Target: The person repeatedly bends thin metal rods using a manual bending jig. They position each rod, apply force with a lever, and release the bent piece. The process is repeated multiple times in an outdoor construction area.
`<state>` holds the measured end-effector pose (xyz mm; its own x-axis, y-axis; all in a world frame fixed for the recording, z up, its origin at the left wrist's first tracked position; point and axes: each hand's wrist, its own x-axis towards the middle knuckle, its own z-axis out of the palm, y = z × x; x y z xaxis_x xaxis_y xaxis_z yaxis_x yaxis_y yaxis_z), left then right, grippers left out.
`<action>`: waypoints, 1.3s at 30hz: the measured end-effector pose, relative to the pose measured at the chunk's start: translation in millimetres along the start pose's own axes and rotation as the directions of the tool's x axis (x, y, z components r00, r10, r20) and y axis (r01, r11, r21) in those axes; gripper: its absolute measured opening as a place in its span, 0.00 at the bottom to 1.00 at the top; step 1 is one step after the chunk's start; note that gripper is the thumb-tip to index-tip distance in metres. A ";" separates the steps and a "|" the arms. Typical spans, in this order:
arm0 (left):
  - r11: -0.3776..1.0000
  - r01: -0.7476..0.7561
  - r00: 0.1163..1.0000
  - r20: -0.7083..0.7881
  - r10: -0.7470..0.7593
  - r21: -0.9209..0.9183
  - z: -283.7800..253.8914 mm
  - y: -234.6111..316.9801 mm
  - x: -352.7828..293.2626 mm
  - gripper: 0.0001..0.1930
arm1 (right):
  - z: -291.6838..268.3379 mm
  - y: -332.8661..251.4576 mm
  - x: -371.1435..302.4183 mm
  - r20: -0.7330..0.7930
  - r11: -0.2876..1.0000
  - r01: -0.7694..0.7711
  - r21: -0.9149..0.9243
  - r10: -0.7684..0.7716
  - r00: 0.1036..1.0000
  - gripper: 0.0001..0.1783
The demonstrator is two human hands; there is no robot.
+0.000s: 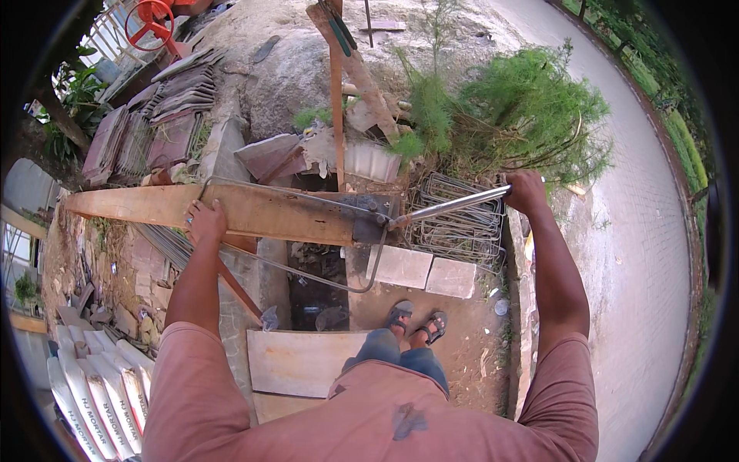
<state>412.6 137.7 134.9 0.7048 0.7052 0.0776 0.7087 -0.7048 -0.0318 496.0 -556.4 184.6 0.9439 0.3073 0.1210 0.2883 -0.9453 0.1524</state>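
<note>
Pulling no focus from the work at the middle of the frame, we grip the end of a silver bar (454, 205) with our right hand (526, 191), right of centre, its fingers closed around the metal. The bar slants down toward the left and meets a dark metal plate (369, 225) at the right end of a long wooden plank (285, 212), which stretches across the frame from the left. A bent metal rod (339, 286) lies there too, one long side crossing the plank, a short side turning down from the plate, the other long side angling back up to the left. Our left hand (205, 222), left of centre, rests on the plank with fingers curved over its top face, near the rod's left bend; we cannot tell whether they grip the rod.

Just right of the plate, a pile of wire frames (458, 223) sits above two pale blocks (418, 269). Our sandalled feet (416, 321) stand below the blocks. A green bush (531, 108) spreads across the upper right, stacked tiles (165, 115) fill the upper left, and white sacks (92, 393) lie at lower left.
</note>
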 end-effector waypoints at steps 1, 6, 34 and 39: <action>1.000 0.004 1.000 0.005 -0.004 0.003 4.4 -1.6 -3.1 0.39 | 2.4 0.7 -0.4 -0.045 1.000 0.021 0.018 -0.020 0.999 0.06; 1.000 0.012 1.000 0.016 -0.012 0.008 1.9 1.4 -3.0 0.38 | 10.3 7.3 11.7 -0.175 0.994 0.096 0.043 -0.087 0.981 0.08; 0.996 -0.006 1.000 0.009 0.005 0.084 2.5 3.4 5.9 0.40 | 19.5 2.2 -6.2 -0.070 0.992 0.011 0.129 -0.002 0.998 0.07; 0.998 0.025 1.000 -0.005 -0.024 0.059 10.1 -16.7 17.0 0.40 | -14.3 -85.7 -160.6 0.092 0.888 -0.445 0.117 0.436 0.895 0.06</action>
<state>413.0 162.2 126.7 0.6870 0.7218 0.0838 0.7266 -0.6814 -0.0885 317.4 -523.3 166.1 0.9854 -0.1475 0.0845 -0.1451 -0.9888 -0.0333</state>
